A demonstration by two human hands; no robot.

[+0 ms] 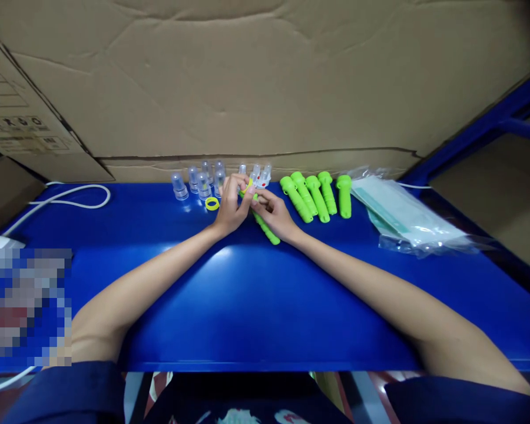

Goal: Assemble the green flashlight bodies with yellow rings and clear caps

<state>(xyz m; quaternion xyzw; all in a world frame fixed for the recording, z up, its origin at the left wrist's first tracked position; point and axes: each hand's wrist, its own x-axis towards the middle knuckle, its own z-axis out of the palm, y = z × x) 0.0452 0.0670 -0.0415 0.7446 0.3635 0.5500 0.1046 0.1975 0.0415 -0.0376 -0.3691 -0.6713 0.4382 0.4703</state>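
Two hands met mid-table: your right hand (277, 215) gripped a green tube (267, 229), fingers clamped around it, its lower end poking out toward you. Your left hand (230, 206) pinched a yellow ring (247, 187) at the tube's top (fingertips together). A spare yellow ring (212, 204) lay just left, clear caps (198, 181) behind, five green tubes (317, 195) and plastic bags (406, 215) to the right on the blue table (247, 306).

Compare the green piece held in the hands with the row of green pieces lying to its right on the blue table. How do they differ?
The held green piece is gripped by the right hand, while the left hand presses a yellow ring at its top; the row of green pieces lies untouched on the blue table. The held one stands alone; the row has five. All share one green colour and shape.
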